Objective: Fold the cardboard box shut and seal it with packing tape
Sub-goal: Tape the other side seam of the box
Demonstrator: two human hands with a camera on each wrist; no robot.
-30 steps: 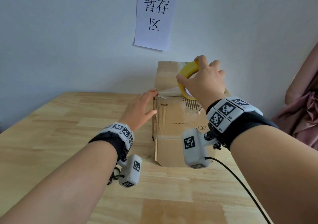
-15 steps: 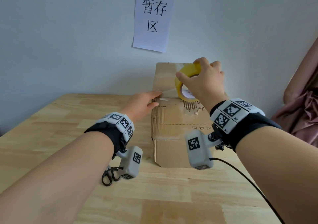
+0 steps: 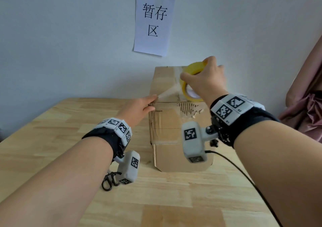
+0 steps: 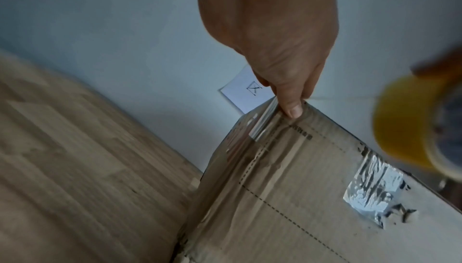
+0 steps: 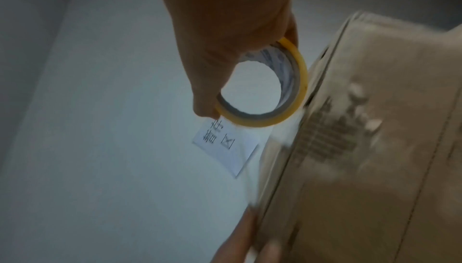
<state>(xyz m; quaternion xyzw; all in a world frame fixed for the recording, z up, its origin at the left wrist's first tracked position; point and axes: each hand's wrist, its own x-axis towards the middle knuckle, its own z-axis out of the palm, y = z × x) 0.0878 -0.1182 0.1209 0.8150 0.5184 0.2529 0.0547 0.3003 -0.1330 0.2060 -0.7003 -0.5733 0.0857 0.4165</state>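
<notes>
A tall cardboard box (image 3: 167,122) stands on the wooden table (image 3: 52,139) against the wall. My left hand (image 3: 153,102) pinches the end of a clear tape strip (image 3: 168,93) onto the box's top left corner; the left wrist view shows my thumb (image 4: 291,107) pressing it at the edge of the box (image 4: 300,188). My right hand (image 3: 195,70) grips the yellow tape roll (image 3: 193,66) above the box's top, with the strip stretched taut down to the left hand. In the right wrist view my right hand (image 5: 247,71) holds the roll (image 5: 300,81) beside the box (image 5: 375,168).
A paper sign (image 3: 154,24) hangs on the wall behind the box. The box's front face has a torn patch (image 3: 187,108) and old shiny tape (image 4: 372,190). Pink cloth (image 3: 306,113) hangs at the right. A black cable (image 3: 244,174) trails from my right wrist across the table.
My right hand has lifted the roll up and to the right, drawing out a longer strip. My left hand has closed its thumb and finger on the box's top left corner.
</notes>
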